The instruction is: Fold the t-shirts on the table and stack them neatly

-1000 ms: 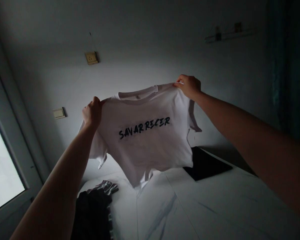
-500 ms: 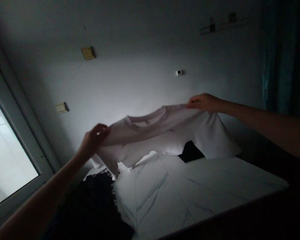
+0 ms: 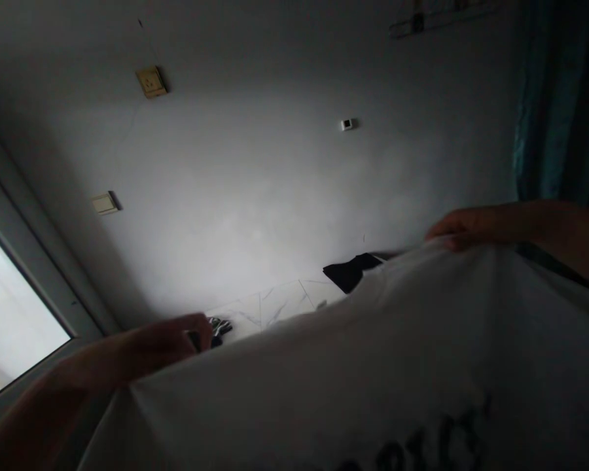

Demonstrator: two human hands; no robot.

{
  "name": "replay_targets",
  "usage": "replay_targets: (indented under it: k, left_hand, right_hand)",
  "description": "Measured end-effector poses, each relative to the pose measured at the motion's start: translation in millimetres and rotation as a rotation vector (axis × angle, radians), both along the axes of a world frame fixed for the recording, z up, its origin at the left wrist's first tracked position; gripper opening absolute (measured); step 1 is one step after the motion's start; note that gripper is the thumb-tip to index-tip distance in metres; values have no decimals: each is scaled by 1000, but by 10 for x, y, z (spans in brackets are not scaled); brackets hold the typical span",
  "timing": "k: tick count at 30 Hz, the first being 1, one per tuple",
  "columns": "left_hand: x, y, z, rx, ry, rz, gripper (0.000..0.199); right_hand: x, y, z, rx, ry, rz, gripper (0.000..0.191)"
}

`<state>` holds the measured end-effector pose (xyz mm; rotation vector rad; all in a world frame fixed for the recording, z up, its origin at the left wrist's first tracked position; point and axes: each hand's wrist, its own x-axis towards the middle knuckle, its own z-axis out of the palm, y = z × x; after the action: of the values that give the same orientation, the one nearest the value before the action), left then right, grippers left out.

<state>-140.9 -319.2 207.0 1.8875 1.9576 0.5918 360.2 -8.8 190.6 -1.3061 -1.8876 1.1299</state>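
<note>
Behind, one smooth wall [image 3: 255, 163] spans the scene above a single marbled, flat surface [image 3: 275, 302]; nearer, two hands, left [image 3: 161, 343] and right [image 3: 471, 226], pinch one soft white cloth shirt [image 3: 334, 386] by its shoulders, fingers closed.

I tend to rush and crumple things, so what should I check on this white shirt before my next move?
1. Left hand gripping the white shirt: ok.
2. Right hand gripping it too: ok.
3. Upper edge level in the picture: not ok, it sits lower toward the left hand.
4. Dark lettering fully in view: not ok, blurred and cut off by the picture's lower edge.
5. Bottom hem straight: cannot tell, out of view.
6. Marbled surface free of other things: not ok, a black item and striped cloth lie there.
</note>
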Motion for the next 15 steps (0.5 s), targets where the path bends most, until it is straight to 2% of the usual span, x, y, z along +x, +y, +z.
replay_targets:
  k: [2, 3, 5, 7, 11, 13, 15]
  left_hand:
    - [-152, 437, 181, -71, -86, -26, 37]
    - [-255, 680, 194, -73, -100, -39, 36]
    - [-521, 1185, 80, -10, -70, -33, 34]
    - [-844, 1680, -167, 67, 3, -19, 31]
    - [-1430, 2544, -815, 177, 146, -1, 20]
    - [-1611, 2887, -1155, 175, 235, 36, 21]
    - [-1721, 3165, -1503, 160, 345, 84, 24]
  right_hand:
    - [-332, 256, 178, 54, -99, 243, 36]
    - [-533, 400, 204, 83, -146, 339, 41]
    - [-958, 745, 130, 156, -221, 463, 50]
    - [-1368, 1168, -81, 274, -293, 488, 52]
    - [-2059, 2010, -708, 507, -503, 413, 43]
    - [-2335, 2297, -1051, 548, -595, 345, 31]
    - [-2560, 2476, -1388, 550, -647, 292, 23]
